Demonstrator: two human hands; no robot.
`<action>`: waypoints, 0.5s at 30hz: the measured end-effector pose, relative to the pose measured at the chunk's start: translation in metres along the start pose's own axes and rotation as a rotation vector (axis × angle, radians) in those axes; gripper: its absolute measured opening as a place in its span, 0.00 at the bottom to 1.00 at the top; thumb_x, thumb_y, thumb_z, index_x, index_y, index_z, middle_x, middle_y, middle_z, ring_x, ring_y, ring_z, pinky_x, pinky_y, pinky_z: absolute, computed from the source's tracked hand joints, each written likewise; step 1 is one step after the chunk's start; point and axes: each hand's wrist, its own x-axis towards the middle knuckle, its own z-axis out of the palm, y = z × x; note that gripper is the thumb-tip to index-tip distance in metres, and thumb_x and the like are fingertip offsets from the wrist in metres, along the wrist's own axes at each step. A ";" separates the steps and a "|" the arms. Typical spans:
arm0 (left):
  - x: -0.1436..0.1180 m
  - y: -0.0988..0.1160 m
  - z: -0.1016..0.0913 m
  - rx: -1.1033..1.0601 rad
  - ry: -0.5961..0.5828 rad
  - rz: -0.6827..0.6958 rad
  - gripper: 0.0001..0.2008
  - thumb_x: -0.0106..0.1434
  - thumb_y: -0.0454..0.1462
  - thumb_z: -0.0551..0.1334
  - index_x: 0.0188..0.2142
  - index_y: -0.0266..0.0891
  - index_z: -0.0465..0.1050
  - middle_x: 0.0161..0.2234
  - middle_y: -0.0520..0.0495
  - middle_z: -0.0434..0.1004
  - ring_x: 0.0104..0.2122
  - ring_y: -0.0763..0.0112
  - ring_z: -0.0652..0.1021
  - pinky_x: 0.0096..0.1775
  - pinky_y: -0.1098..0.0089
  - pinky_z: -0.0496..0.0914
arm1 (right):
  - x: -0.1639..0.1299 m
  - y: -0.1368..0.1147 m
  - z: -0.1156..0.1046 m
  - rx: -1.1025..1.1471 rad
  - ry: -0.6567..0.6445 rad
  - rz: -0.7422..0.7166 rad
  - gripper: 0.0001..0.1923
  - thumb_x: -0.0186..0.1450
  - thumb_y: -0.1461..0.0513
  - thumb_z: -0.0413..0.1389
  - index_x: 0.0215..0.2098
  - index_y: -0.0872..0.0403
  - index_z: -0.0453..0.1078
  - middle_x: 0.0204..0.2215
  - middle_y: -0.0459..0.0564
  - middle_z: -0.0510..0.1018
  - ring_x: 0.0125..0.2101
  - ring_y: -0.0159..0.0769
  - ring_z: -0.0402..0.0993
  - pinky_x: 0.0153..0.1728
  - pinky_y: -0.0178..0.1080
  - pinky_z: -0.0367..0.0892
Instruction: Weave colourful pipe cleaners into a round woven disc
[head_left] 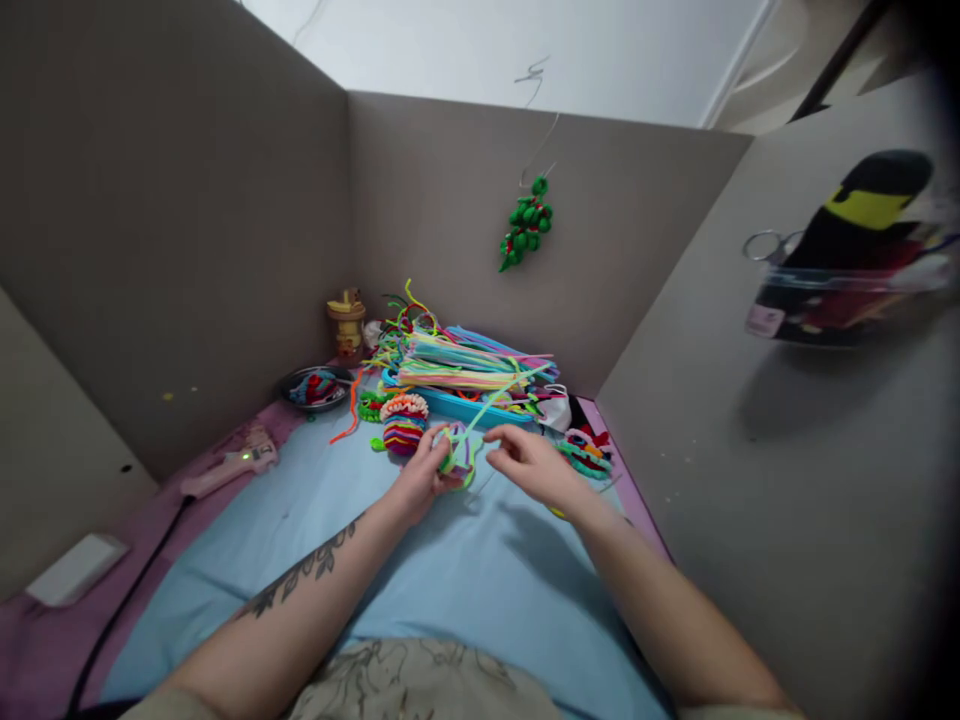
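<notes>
My left hand (426, 470) is closed around a small pipe-cleaner piece (459, 460) in pale green and purple. From it a long pale green pipe cleaner (501, 397) sticks up to the right. Just right of the piece is my right hand (529, 465), its thumb and forefinger bent with a gap between them. I see nothing held there. Left of my left hand stands a striped pipe-cleaner piece (405, 430) with a peach top edge. Behind both hands, many pastel pipe cleaners (465, 362) are piled over a blue tray (457, 406).
A pink glue gun (232, 465) with a lit green light lies left, its black cord trailing forward. Further back are a dark bowl (315, 390) and a brown cup (346, 325). Colourful pieces (586, 455) sit right. A green bundle (527, 225) hangs on the back panel; a clear holder (832, 300) is on the right panel.
</notes>
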 end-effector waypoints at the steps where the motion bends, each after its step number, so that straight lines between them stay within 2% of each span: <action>1: 0.000 0.000 0.000 0.036 0.005 0.003 0.27 0.54 0.48 0.61 0.52 0.47 0.59 0.39 0.46 0.70 0.29 0.69 0.75 0.27 0.71 0.70 | 0.006 0.002 0.009 0.068 0.021 -0.010 0.15 0.53 0.55 0.60 0.37 0.53 0.68 0.20 0.41 0.67 0.20 0.27 0.60 0.21 0.32 0.56; 3: 0.000 0.000 0.000 0.126 0.026 -0.009 0.27 0.54 0.48 0.61 0.52 0.47 0.60 0.37 0.47 0.71 0.28 0.70 0.74 0.25 0.73 0.68 | 0.015 0.010 0.026 0.285 0.013 0.070 0.16 0.54 0.52 0.57 0.36 0.53 0.65 0.15 0.36 0.58 0.14 0.23 0.50 0.16 0.31 0.48; 5: 0.001 -0.001 -0.001 0.214 0.050 -0.024 0.28 0.53 0.49 0.61 0.53 0.47 0.61 0.35 0.47 0.72 0.26 0.71 0.73 0.23 0.75 0.66 | 0.019 0.018 0.036 0.405 0.079 0.075 0.17 0.51 0.52 0.59 0.32 0.53 0.63 0.15 0.36 0.57 0.14 0.22 0.47 0.16 0.31 0.44; 7: 0.001 -0.002 -0.002 0.283 0.049 -0.017 0.29 0.52 0.49 0.62 0.53 0.46 0.62 0.34 0.47 0.72 0.25 0.72 0.72 0.21 0.76 0.63 | 0.019 0.025 0.040 0.434 0.099 0.065 0.17 0.49 0.53 0.61 0.30 0.53 0.64 0.17 0.37 0.59 0.15 0.22 0.49 0.16 0.31 0.44; 11: -0.001 -0.001 0.000 0.395 0.035 0.016 0.29 0.51 0.48 0.63 0.53 0.45 0.64 0.34 0.47 0.73 0.23 0.74 0.70 0.19 0.78 0.60 | 0.014 0.029 0.037 0.424 0.064 0.063 0.16 0.50 0.53 0.60 0.32 0.55 0.68 0.20 0.40 0.65 0.17 0.23 0.53 0.19 0.31 0.48; 15: -0.003 0.002 0.005 0.515 0.042 0.000 0.29 0.52 0.51 0.60 0.52 0.44 0.64 0.27 0.50 0.70 0.20 0.77 0.68 0.17 0.78 0.55 | 0.015 0.030 0.035 0.411 0.035 -0.029 0.15 0.51 0.53 0.60 0.25 0.57 0.68 0.22 0.43 0.69 0.23 0.26 0.61 0.26 0.32 0.56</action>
